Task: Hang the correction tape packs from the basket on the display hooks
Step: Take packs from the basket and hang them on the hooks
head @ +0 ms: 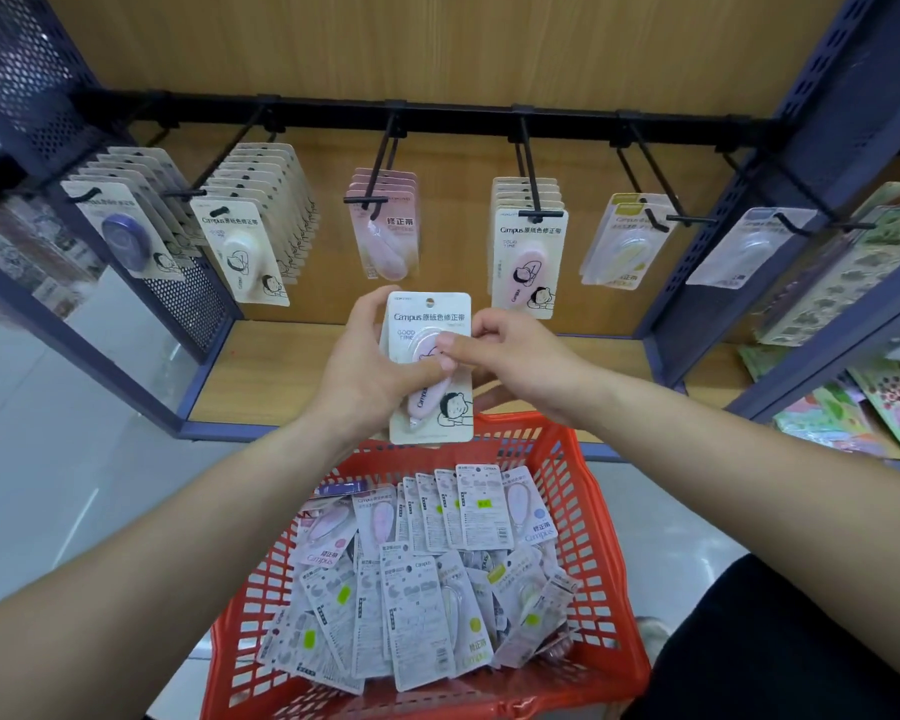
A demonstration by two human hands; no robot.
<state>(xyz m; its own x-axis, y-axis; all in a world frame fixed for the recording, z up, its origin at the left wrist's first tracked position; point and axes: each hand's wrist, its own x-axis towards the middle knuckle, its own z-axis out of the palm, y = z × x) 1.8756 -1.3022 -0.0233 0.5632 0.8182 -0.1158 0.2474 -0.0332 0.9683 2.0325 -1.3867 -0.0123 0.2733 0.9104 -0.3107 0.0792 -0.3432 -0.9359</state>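
Both hands hold a cream correction tape pack (pixel 430 319) with a pink dispenser upright above the red basket (pixel 591 517). My left hand (pixel 370 366) grips its left edge, thumb across the front. My right hand (pixel 510 361) pinches its right side, thumb on the blister. More packs may sit behind it in the left hand; I cannot tell. The basket holds several loose packs (pixel 417 574), mostly back side up. Above, black display hooks (pixel 533 174) on a rail carry hanging packs; a matching pink pack (pixel 528 257) hangs just right of the held one.
Other hooks hold purple (pixel 126 231), white (pixel 242 252), pale pink (pixel 385 231) and yellow (pixel 624 241) packs. A wooden shelf (pixel 261 371) lies below the hooks. Blue metal uprights (pixel 739 241) frame the bay. Sticker sheets (pixel 853 407) fill the right shelves.
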